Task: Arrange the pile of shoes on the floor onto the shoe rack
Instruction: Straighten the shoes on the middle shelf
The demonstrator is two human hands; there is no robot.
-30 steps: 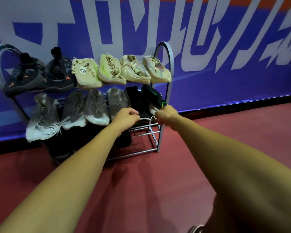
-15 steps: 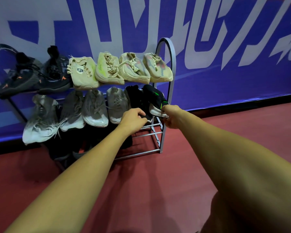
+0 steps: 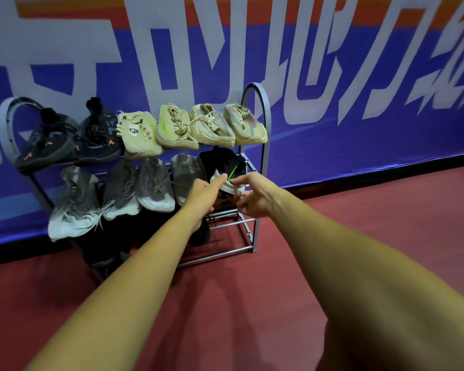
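A grey metal shoe rack (image 3: 263,145) stands against the blue wall. Its top shelf carries two dark sneakers (image 3: 65,140) and several beige sneakers (image 3: 198,127). The middle shelf holds several grey sneakers (image 3: 134,191) and, at its right end, black sneakers with a green stripe (image 3: 225,163). My left hand (image 3: 202,194) and my right hand (image 3: 255,195) both grip the white toe end of a black sneaker at the shelf's front edge. Dark shoes (image 3: 102,250) sit in shadow on the bottom shelf.
Red floor (image 3: 252,303) spreads in front of and to the right of the rack. A blue banner wall (image 3: 359,129) with large white letters runs behind it. The bottom shelf's right end (image 3: 233,223) shows bare bars.
My two hands have come closer together onto the white toe of the black sneaker. The camera has tilted up, showing more of the wall.
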